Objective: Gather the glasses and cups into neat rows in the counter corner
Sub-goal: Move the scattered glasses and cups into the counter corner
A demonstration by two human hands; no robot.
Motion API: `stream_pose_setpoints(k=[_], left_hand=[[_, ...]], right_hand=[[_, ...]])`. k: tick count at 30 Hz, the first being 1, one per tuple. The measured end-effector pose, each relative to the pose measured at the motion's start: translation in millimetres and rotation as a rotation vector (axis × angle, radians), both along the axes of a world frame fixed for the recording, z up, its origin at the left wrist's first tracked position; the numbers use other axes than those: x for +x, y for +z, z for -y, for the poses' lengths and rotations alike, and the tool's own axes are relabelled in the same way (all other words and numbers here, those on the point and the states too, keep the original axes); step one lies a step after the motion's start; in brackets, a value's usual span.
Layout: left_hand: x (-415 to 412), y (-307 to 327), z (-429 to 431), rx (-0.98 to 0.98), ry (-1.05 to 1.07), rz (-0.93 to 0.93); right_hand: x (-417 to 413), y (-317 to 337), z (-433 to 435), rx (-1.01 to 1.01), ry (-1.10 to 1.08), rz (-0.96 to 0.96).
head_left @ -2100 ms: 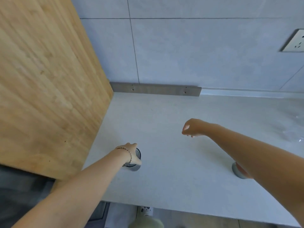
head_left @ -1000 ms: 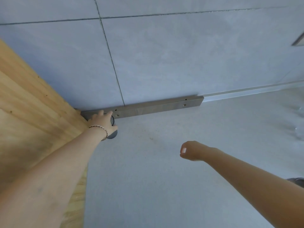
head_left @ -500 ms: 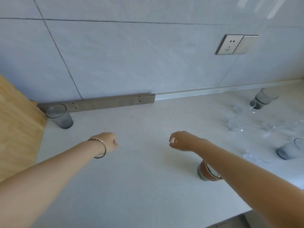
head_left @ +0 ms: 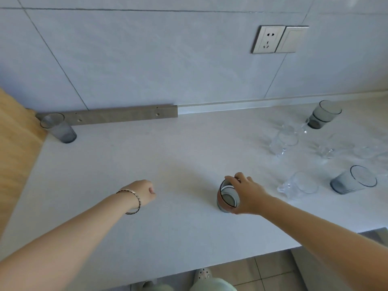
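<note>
Person's right hand (head_left: 247,194) grasping a squat orange-banded grey cup (head_left: 223,203), left hand (head_left: 142,192) clenched and empty left of that cup, 1 smoky grey glass tumbler (head_left: 58,129) farther left.

Pale grey tiled wall (head_left: 147,59) carries a silver socket (head_left: 267,39); far below-left of it a grey metal strip (head_left: 117,117) meets a wooden panel (head_left: 14,154), with the white desk (head_left: 147,154) and beige floor tiles (head_left: 262,274) beneath.

counter (head_left: 126,227) matt stone | side panel (head_left: 12,154) wood | tumbler (head_left: 58,129) smoky glass | cup (head_left: 227,199) glossy
</note>
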State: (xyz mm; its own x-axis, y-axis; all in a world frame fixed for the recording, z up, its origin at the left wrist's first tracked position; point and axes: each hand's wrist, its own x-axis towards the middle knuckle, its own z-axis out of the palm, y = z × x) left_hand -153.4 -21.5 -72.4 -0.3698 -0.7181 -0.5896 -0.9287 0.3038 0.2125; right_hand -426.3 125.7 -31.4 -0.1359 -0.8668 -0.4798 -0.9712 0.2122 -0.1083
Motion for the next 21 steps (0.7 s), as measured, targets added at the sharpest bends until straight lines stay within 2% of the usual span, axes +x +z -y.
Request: stream_pose_setpoints(k=[5, 10, 21], left_hand=[[37.2, -9.5, 2.7, 0.031, 0.070, 0.041], [89.2, -8.5, 37.0, 0.041, 0.180, 0.060], [197.8, 0.3, 164.4, 0.001, 0.313, 0.045]], right_hand=[[4.6, 0.1, 9.9, -0.049, -0.043, 0.052], [44.6, 8.6, 53.8, -0.081, 0.010, 0.044], [206.9, 14.7, 271.1, -0.157, 0.000, 0.198]])
